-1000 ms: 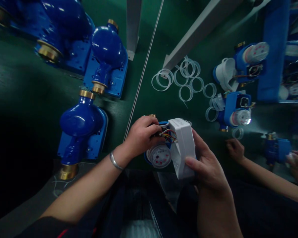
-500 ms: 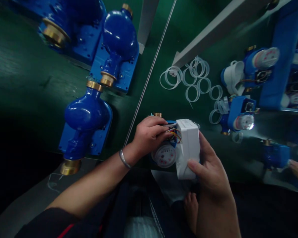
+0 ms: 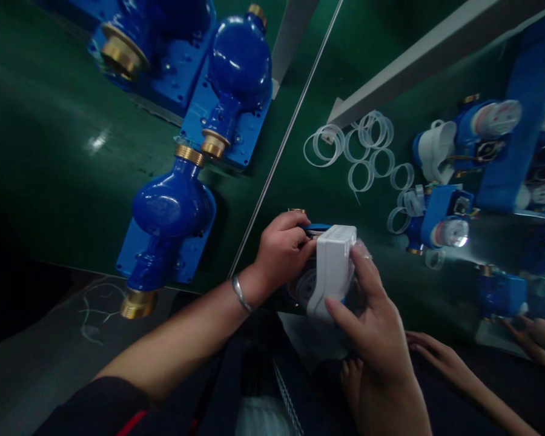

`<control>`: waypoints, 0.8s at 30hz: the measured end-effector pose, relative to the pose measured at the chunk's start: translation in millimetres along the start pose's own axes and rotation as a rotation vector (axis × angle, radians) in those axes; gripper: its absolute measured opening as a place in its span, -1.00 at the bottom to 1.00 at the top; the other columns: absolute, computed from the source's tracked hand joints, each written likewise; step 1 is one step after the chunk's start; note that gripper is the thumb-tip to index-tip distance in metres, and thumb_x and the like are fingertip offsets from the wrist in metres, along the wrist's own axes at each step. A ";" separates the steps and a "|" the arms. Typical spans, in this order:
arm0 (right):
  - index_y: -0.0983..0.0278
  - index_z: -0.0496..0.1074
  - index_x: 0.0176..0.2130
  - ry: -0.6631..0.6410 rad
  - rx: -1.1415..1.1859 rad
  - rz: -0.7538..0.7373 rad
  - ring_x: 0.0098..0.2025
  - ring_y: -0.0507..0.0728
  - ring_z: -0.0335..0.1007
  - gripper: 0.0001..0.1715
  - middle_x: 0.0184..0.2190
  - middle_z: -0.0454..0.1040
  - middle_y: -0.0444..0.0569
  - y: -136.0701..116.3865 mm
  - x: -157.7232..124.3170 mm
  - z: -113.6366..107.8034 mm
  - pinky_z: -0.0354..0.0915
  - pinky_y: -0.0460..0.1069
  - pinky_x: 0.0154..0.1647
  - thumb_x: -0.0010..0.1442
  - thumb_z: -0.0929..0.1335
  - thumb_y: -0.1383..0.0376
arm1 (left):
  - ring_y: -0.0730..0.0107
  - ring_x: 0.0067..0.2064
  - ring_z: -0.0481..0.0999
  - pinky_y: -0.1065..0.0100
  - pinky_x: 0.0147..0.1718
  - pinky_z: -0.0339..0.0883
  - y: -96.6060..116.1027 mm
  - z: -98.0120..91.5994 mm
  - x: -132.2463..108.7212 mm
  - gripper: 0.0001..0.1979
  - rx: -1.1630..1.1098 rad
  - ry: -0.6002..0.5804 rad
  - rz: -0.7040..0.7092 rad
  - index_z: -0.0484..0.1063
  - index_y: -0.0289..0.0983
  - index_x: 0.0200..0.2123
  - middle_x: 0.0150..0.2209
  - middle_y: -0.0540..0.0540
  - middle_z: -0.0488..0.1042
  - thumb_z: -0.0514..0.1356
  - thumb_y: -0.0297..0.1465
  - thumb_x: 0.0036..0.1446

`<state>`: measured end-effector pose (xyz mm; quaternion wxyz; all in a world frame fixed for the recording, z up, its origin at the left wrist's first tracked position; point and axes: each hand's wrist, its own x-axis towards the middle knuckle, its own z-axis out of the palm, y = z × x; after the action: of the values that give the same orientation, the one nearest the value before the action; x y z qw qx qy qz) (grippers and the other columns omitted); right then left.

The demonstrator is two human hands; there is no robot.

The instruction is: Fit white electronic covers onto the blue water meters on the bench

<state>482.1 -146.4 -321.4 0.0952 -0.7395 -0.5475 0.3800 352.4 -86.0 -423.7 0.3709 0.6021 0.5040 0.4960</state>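
My right hand [image 3: 376,321] grips a white plastic cover [image 3: 333,266], thumb on its near side and fingers round the right edge. The cover stands tilted over a water meter [image 3: 305,286], whose round dial is partly hidden behind it. My left hand [image 3: 284,251], with a metal bangle at the wrist, is closed at the meter's upper left, fingertips beside the cover's edge. What those fingers pinch is hidden. A brass threaded end [image 3: 297,211] of the meter shows just above the left hand.
Large blue meter bodies with brass ends [image 3: 172,206] lie at left. Clear plastic rings [image 3: 361,145] are scattered beyond my hands, near a grey bar [image 3: 418,60]. Smaller meters [image 3: 449,224] stand at right, near a blue bin [image 3: 518,121]. Other people's hands [image 3: 440,357] are at lower right.
The white cover has moved left and closer over the meter, hiding the coloured wires and more of the dial. Another person's hand and forearm have come into view at lower right.
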 end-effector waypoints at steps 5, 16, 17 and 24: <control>0.19 0.11 0.21 0.089 -0.174 -0.018 0.30 0.28 -0.20 -0.25 0.28 -0.11 0.09 -10.2 0.3 14.6 -0.01 0.22 0.23 0.05 0.33 0.17 | 0.38 -0.23 0.48 0.30 -0.23 0.45 -4.1 -2.9 -1.2 -0.81 0.008 -0.049 0.053 0.35 -0.33 -0.61 -0.34 -0.14 0.49 0.12 -0.53 0.04; 0.16 0.11 0.21 0.104 -0.224 -0.015 0.29 0.34 -0.17 -0.25 0.27 -0.10 0.12 -6.6 5.3 20.3 0.03 0.30 0.18 0.06 0.33 0.16 | -0.05 0.21 0.12 -0.12 0.12 0.09 3.6 -36.4 -11.7 -0.74 0.331 -0.375 0.106 0.42 -0.24 -0.12 0.15 -0.25 0.22 0.11 -0.38 0.09; 0.16 0.10 0.21 0.109 -0.223 -0.017 0.29 0.34 -0.17 -0.25 0.27 -0.11 0.12 -6.9 4.7 21.7 0.02 0.30 0.18 0.06 0.32 0.16 | -0.07 0.20 0.13 -0.14 0.10 0.10 3.9 -38.2 -14.8 -0.72 0.356 -0.379 0.114 0.42 -0.22 -0.10 0.15 -0.26 0.21 0.13 -0.37 0.08; 0.07 0.02 0.23 0.173 -0.266 -0.070 0.28 0.34 -0.16 -0.26 0.27 -0.15 0.10 -8.2 0.5 32.1 0.02 0.34 0.16 0.11 0.30 0.15 | 0.12 0.15 0.27 0.12 -0.01 0.35 -3.4 -34.6 -36.7 -0.63 0.265 -0.265 0.153 0.32 -0.27 0.00 0.15 -0.30 0.22 0.12 -0.44 0.08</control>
<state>454.8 -151.6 -339.3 0.0567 -0.7561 -0.6080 0.2355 318.0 -122.8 -427.0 0.3126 0.7422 0.4643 0.3686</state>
